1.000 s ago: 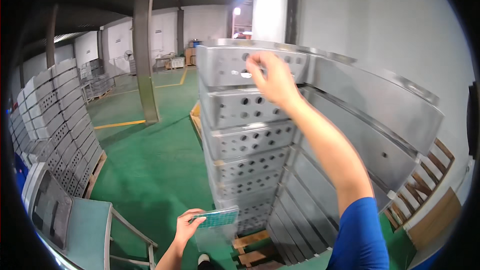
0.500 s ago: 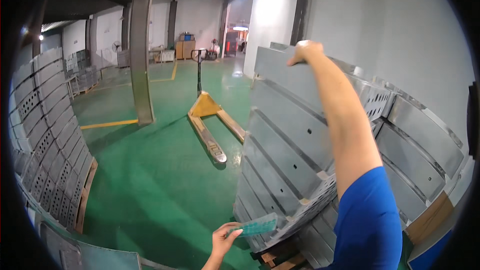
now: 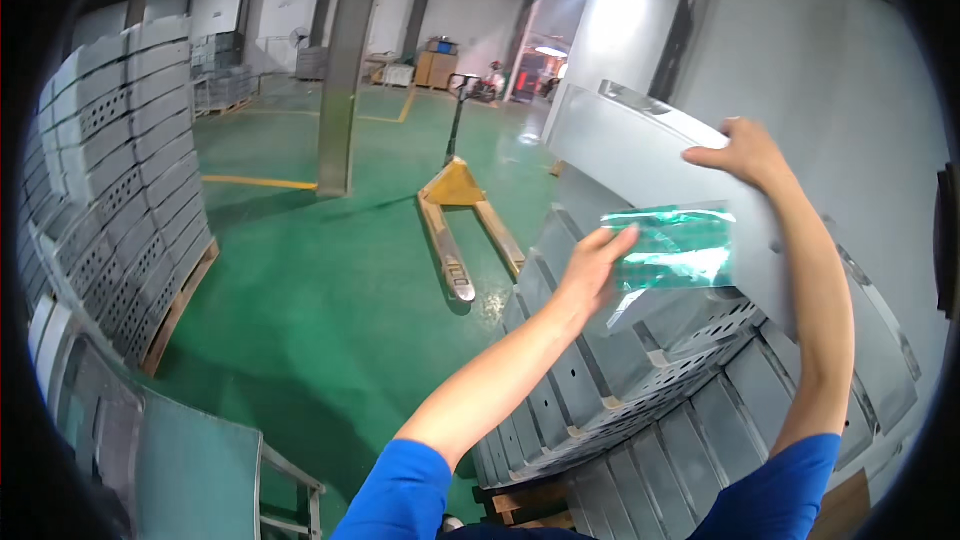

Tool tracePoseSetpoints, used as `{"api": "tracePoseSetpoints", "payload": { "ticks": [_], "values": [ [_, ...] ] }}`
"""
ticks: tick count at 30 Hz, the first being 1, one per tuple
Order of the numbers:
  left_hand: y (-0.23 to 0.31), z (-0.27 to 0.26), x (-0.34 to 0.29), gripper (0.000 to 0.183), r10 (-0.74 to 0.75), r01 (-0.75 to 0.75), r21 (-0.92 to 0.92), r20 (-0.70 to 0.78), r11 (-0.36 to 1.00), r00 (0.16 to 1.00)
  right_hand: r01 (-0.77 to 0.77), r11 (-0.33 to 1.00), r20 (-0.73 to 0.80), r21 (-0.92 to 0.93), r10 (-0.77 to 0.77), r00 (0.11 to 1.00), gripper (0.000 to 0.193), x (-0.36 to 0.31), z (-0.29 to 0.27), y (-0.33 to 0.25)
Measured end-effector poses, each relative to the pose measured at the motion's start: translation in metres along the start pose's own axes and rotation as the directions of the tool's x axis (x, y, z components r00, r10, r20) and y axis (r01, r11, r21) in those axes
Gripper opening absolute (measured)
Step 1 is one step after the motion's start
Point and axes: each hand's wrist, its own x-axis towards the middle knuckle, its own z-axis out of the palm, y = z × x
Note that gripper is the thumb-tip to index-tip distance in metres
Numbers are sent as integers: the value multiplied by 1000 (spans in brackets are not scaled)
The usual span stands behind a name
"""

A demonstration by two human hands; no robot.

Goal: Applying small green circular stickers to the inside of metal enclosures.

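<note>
At the top of a tall pile of grey metal boxes (image 3: 545, 400), a person's right hand (image 3: 748, 152) had hold of the top box (image 3: 635, 145). The thumb lay on the flat side of the box, and the fingers bent over its long upper edge. The far corner of the box stuck out to the left of this hand.

Lower down, the left hand (image 3: 597, 265) pinched one end of a clear packet (image 3: 685, 250) with something thin, green and shiny in it. The thumb was on the near side of the packet. The packet was below the right hand, in front of the flat side of the top box, and hid part of it. It was hard to tell if the packet and the box touched. Both arms had short blue sleeves (image 3: 395, 495).

Under the bottom edge of the pile, bits of a wooden pallet (image 3: 530, 500) peeked out. Some boxes had rows of holes in their ends.

To the left of the pile, a yellow pallet jack (image 3: 455, 185) stood on the green floor (image 3: 300, 310), with its handle up and two forks pointing toward the near edge of the floor. A grey post (image 3: 345, 90) stood farther left. By the left edge of the floor was another tall pile of boxes (image 3: 150, 170) on its own pallet. Near the close left corner was a chair (image 3: 200, 470) with a pale green seat.
</note>
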Motion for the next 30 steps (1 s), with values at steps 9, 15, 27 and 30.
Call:
{"api": "tracePoseSetpoints", "payload": {
  "ticks": [9,15,27,30],
  "values": [
    [17,78,-75,17,374,-379,-44,-98,924,922,253,948,59,195,-268,962,50,-73,-95,-49],
    [51,30,-186,12,603,-609,26,-176,793,778,745,666,-355,-51,-709,609,59,-120,-96,-159],
    [53,-56,-493,20,702,-254,703,-703,664,-112,788,-424,-427,446,-875,-229,57,-248,23,-483],
    [43,-87,-533,15,784,-360,813,-560,457,-269,633,-626,-540,455,-759,-362,60,-290,62,-549]
  ]
}}
